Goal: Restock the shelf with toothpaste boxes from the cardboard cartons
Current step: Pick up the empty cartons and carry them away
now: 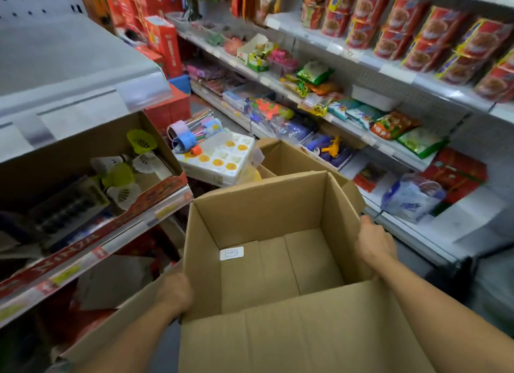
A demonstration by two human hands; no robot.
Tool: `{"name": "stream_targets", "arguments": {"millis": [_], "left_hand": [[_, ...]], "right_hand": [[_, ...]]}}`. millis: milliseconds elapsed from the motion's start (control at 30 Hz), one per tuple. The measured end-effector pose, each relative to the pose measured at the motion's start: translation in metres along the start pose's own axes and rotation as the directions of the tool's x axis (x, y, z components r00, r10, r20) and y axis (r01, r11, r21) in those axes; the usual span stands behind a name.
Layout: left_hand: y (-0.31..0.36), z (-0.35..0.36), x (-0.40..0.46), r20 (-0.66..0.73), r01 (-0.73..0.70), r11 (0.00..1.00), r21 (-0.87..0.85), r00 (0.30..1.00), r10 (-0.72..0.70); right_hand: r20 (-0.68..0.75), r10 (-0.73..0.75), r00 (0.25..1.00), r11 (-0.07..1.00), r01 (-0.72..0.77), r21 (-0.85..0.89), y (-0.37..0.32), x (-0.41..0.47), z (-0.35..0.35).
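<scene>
A person holds an open carton (278,250) in a shop aisle, one hand on each side wall. The left hand (173,293), at 8 o'clock in the view, presses against the carton's outer left wall below a folded-out flap; its fingers are hidden under the cardboard, so how they lie cannot be told. The right hand (372,243), at 4 o'clock, grips the outer right wall near the top edge, thumb up along the cardboard, fingers curled out of sight behind it. The carton fills the lower centre, its flaps spread outward; inside, only a small white label (231,253) shows on the bottom. No toothpaste boxes show in it. A second carton (286,157), also open, stands just beyond at 12 o'clock, touching the first one's far flap. To its left at 11 o'clock sits a white tray (219,161) with yellow spots, with pastel rolls on top. At 9 o'clock a shelf (91,233) with a red price strip carries a box of shuttlecocks (122,175). From 1 to 3 o'clock run white shelves (403,75) with red noodle cups (434,36) on top and snack bags and toys below.
</scene>
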State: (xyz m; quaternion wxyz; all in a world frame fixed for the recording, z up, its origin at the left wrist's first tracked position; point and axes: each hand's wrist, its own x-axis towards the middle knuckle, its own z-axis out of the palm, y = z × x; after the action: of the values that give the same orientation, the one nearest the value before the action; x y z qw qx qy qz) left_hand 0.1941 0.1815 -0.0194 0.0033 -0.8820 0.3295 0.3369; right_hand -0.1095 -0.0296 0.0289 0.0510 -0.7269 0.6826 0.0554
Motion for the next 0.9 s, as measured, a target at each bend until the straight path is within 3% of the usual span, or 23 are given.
{"name": "stream_targets", "arguments": {"millis": [167,467,700,900], "left_hand": [[0.022,0.005,0.022,0.021,0.105,0.993,-0.06,0.994,-0.104],[0.063,0.016,0.025,-0.089,0.204,0.978,-0.045,0.974,-0.207],[0.095,0.035,0.014,-0.13,0.392,0.919,0.029,0.913,-0.386],[0.101,0.061,0.019,-0.116,0.493,0.864,-0.104,0.856,-0.503]], "right_hand": [[0.008,-0.099,0.995,0.995,0.099,-0.007,-0.004,0.053,0.007],[0.092,-0.329,0.94,0.944,0.327,0.031,-0.018,0.153,0.011],[0.148,-0.455,0.878,0.89,0.455,0.04,-0.031,0.199,0.009],[0.162,-0.5,0.851,0.865,0.498,0.059,-0.036,0.22,0.031]]}}
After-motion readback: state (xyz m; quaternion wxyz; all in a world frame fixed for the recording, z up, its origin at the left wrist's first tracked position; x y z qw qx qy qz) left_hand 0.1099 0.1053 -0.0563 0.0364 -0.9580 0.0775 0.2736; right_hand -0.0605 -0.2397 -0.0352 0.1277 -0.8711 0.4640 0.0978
